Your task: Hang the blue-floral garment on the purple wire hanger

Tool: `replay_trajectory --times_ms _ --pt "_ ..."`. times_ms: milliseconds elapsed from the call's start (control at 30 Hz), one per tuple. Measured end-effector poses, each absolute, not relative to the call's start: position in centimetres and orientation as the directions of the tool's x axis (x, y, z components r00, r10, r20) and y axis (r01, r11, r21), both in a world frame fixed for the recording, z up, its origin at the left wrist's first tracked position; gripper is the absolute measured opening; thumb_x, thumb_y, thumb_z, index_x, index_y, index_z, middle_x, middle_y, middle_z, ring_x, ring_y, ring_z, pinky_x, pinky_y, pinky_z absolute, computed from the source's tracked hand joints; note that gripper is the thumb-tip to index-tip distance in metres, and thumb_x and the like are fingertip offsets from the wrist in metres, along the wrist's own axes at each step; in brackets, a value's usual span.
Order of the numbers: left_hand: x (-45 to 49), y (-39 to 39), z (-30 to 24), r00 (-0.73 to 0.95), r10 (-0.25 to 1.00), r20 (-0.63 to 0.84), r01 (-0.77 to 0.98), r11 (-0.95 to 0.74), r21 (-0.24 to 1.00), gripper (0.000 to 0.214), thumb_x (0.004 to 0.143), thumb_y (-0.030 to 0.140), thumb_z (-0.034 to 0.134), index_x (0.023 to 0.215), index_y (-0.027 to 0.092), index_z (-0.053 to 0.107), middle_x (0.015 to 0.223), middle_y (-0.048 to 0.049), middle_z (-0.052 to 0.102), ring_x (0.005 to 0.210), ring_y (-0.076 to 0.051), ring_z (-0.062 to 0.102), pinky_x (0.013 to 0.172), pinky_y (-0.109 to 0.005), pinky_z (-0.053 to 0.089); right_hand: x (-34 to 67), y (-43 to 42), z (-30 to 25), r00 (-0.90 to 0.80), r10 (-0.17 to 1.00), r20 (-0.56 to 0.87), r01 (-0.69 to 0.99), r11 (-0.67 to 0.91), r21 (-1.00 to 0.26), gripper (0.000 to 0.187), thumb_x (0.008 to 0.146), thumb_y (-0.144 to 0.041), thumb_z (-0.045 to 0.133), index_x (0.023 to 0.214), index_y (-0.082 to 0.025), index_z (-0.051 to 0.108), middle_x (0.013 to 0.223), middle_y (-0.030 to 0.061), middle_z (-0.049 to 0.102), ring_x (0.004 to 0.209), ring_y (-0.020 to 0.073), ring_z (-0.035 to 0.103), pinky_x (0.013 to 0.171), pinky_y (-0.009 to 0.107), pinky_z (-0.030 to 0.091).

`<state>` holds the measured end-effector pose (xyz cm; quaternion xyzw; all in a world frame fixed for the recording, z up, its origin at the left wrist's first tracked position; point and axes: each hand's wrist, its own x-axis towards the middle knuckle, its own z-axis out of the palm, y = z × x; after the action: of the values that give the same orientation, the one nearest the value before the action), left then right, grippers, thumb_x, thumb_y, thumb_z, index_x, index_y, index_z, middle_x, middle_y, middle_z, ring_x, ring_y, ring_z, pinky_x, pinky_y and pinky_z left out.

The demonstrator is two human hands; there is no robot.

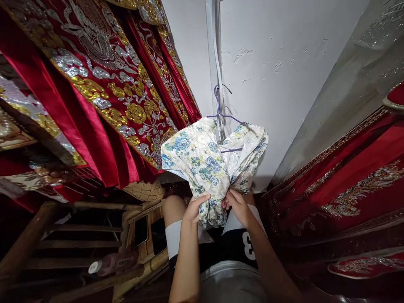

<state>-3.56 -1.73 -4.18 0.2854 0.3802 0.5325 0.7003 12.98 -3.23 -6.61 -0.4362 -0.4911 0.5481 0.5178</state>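
The white cloth top with blue flowers hangs on a thin purple hanger, hooked at a tall grey metal pole. The left hand pinches the top's bottom left edge; the right hand pinches nearer the right. Pulling hard could bend the hanger, or the wide neck could slip off its right end.

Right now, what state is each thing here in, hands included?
Shirt: on a hanger, neck open, lower part bunched.
Hanger: hook upward, arms inside the shirt.
Left hand: closed on the shirt, thumb on top.
Right hand: fingers pinching the shirt.
Bottle: lying on its side, cap on.
Phone-like slab: lying flat, unlit.
Red cloth: hanging, with folds.
Wall: scuffed.
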Motion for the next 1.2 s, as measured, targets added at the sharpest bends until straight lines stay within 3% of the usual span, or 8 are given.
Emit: replay_trajectory --times_ms 100,200,433,633,767,867,1000,1200 --pt "-3.7 -1.7 -4.3 0.159 0.961 -0.229 -0.545 0.278 0.791 0.060 0.048 0.028 0.093 0.102 0.012 0.074 0.089 -0.0106 0.079 0.093 -0.036 0.076 0.086 -0.046 0.060 12.3 -3.0 -6.4 -0.036 0.998 0.041 -0.151 0.035 -0.988 0.045 0.084 -0.067 0.062 0.069 -0.024 0.058 0.063 0.0015 0.060 0.056 0.0168 0.054 0.051 0.030 0.041" --pt "-3.8 -1.5 -4.5 0.068 0.967 -0.245 -0.533 0.243 0.810 0.059 0.047 0.026 0.093 0.102 0.014 0.075 0.092 -0.0099 0.080 0.097 -0.035 0.076 0.087 -0.045 0.060 12.5 -2.9 -6.0 -0.007 0.999 0.041 -0.145 0.039 -0.989 0.040 0.082 -0.060 0.065 0.067 -0.024 0.058 0.061 0.0015 0.059 0.054 0.0157 0.052 0.049 0.029 0.039" --pt "-3.9 -1.6 -6.4 0.211 0.934 -0.287 -0.568 0.356 0.742 0.034 0.052 0.035 0.087 0.078 0.017 0.076 0.088 -0.0117 0.079 0.104 -0.040 0.073 0.090 -0.047 0.058 13.8 -3.7 -4.9 0.061 0.998 0.024 -0.123 0.032 -0.992 0.023 0.083 -0.040 0.059 0.066 -0.025 0.055 0.053 -0.0021 0.050 0.050 0.0160 0.049 0.051 0.030 0.042" --pt "-4.2 1.1 -7.4 -0.273 0.939 -0.211 -0.505 0.047 0.862 0.036 0.062 0.031 0.080 0.094 0.018 0.071 0.106 -0.0111 0.074 0.112 -0.034 0.068 0.097 -0.042 0.052 15.2 -3.7 -4.6 0.123 0.992 -0.014 -0.173 0.007 -0.985 0.025 0.075 -0.034 0.056 0.055 -0.024 0.044 0.050 -0.0029 0.047 0.047 0.0118 0.040 0.048 0.027 0.034" --pt "-2.4 0.5 -7.6 -0.628 0.767 0.131 -0.160 -0.293 0.943 0.045 0.071 0.022 0.075 0.114 0.023 0.063 0.125 -0.0086 0.063 0.124 -0.025 0.057 0.106 -0.035 0.043 15.1 -3.6 -4.6 0.086 0.995 -0.055 -0.146 -0.042 -0.988 0.026 0.075 -0.035 0.055 0.053 -0.024 0.047 0.047 -0.0023 0.048 0.045 0.0123 0.040 0.048 0.027 0.033" --pt "0.0 -1.5 -8.0 -0.427 0.823 0.375 0.048 -0.393 0.918 0.034 0.081 0.021 0.068 0.115 0.023 0.063 0.119 -0.0078 0.063 0.113 -0.022 0.059 0.102 -0.034 0.044 14.5 -3.8 -4.7 0.053 0.997 -0.051 -0.064 -0.048 -0.997 0.023 0.077 -0.034 0.058 0.057 -0.022 0.057 0.049 -0.0005 0.053 0.047 0.0143 0.045 0.049 0.028 0.034" --pt "2.8 -3.1 -8.2 -0.016 0.954 0.301 0.071 -0.299 0.952 0.020 0.082 0.017 0.062 0.102 0.020 0.064 0.097 -0.0054 0.067 0.094 -0.021 0.062 0.088 -0.032 0.047 14.2 -4.1 -4.6 0.100 0.995 0.029 0.016 0.027 -1.000 0.027 0.076 -0.039 0.069 0.056 -0.023 0.061 0.052 0.0008 0.058 0.051 0.0162 0.048 0.051 0.030 0.036" --pt "3.4 -3.3 -7.9 0.105 0.932 0.346 0.081 -0.355 0.931 0.015 0.094 0.027 0.056 0.082 0.020 0.060 0.076 -0.0014 0.064 0.075 -0.017 0.060 0.075 -0.027 0.045 15.1 -4.2 -4.1 0.142 0.990 0.024 -0.066 0.034 -0.997 0.030 0.073 -0.044 0.075 0.057 -0.021 0.064 0.053 0.0009 0.058 0.050 0.0151 0.048 0.051 0.029 0.037"
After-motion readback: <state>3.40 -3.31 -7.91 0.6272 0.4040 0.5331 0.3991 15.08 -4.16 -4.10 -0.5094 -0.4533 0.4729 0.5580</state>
